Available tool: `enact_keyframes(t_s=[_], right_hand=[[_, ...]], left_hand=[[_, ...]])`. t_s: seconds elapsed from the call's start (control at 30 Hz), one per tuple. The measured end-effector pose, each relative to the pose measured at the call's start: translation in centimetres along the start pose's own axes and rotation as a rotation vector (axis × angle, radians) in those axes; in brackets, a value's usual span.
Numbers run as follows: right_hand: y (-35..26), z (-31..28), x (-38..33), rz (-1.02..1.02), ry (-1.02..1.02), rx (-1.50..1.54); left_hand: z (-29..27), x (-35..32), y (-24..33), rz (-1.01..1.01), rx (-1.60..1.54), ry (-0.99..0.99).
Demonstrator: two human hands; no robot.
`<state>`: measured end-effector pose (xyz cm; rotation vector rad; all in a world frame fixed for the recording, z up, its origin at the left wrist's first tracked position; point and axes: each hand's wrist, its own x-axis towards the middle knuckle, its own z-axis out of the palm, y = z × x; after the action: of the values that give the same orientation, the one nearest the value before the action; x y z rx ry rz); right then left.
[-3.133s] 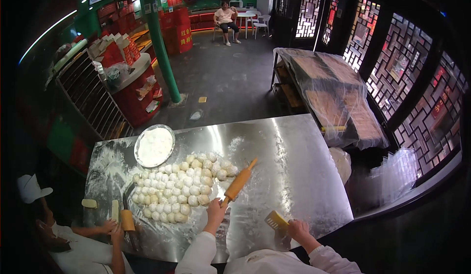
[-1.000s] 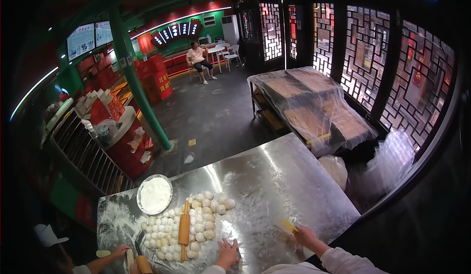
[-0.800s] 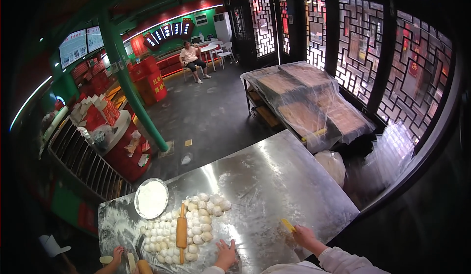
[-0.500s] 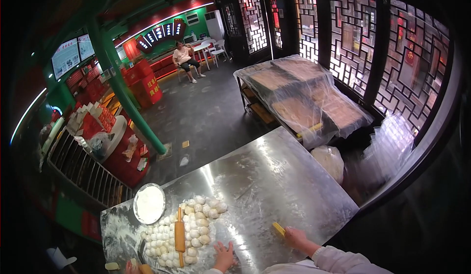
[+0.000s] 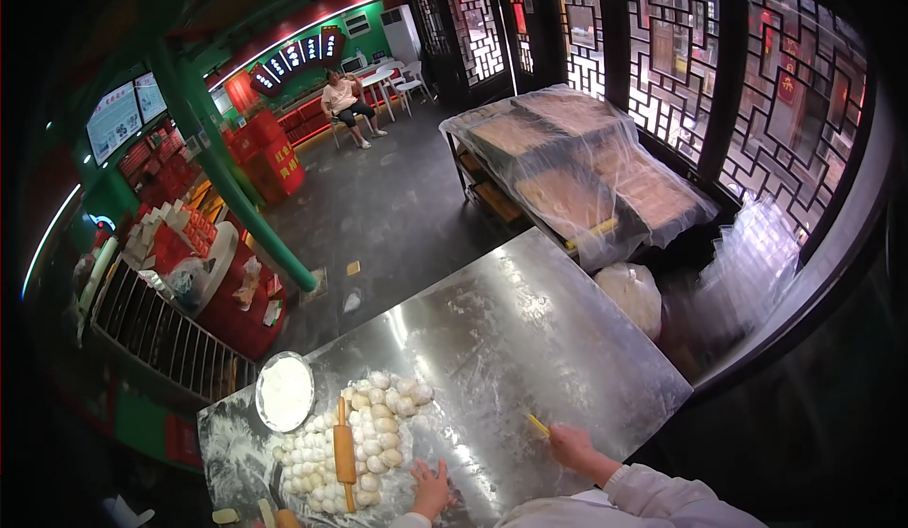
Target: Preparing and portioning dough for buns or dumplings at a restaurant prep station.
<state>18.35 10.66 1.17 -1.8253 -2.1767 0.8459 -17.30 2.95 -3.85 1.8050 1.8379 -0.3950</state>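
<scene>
My right hand (image 5: pixel 574 448) is closed around a flat yellow scraper (image 5: pixel 538 425) on the right part of the steel table (image 5: pixel 492 339). The scraper shows only as a narrow edge past my fingers. Fingers spread, my left hand (image 5: pixel 430 488) rests on the table beside a cluster of floured dough balls (image 5: pixel 383 413) and holds nothing. Across the balls lies a wooden rolling pin (image 5: pixel 344 454). Behind them, at the table's left edge, stands a round metal bowl of white flour (image 5: pixel 285 393).
Beyond the table, a rack of trays (image 5: pixel 567 206) lies under clear plastic. A white bag (image 5: pixel 631 299) sits by the table's right edge. At left are a barred rack (image 5: pixel 165 334) and a green post (image 5: pixel 248 214). A person (image 5: pixel 342 100) sits far back.
The yellow scraper has turned from its broad side to a thin edge as my right hand shifted slightly up. My left hand stays nearly in place. The view has shifted a little.
</scene>
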Motion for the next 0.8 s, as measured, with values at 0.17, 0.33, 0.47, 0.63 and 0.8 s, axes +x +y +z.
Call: enact_keyframes(t_s=[0.17,0.33,0.47,0.63,0.8], right_hand=[[1.5,-0.2,0.9,0.143,0.068,0.274],[8.5,-2.7,-1.8,0.327,0.557,0.589],[15.7,-4.5,-7.1,0.663,0.839,0.871],[23.2,-4.6,-8.8,0.995,1.036,0.737],[27.1,-7.4,-0.9,0.887,1.012,0.615]], left_hand=[[-2.0,0.5,0.9,-0.019,0.048,-0.025],[-2.8,0.6,0.6,-0.033,0.043,-0.061],[-2.6,0.8,1.0,-0.029,0.048,-0.066],[-2.8,0.0,1.5,-0.026,0.025,-0.061],[-3.0,0.3,2.1,-0.076,0.020,-0.069]])
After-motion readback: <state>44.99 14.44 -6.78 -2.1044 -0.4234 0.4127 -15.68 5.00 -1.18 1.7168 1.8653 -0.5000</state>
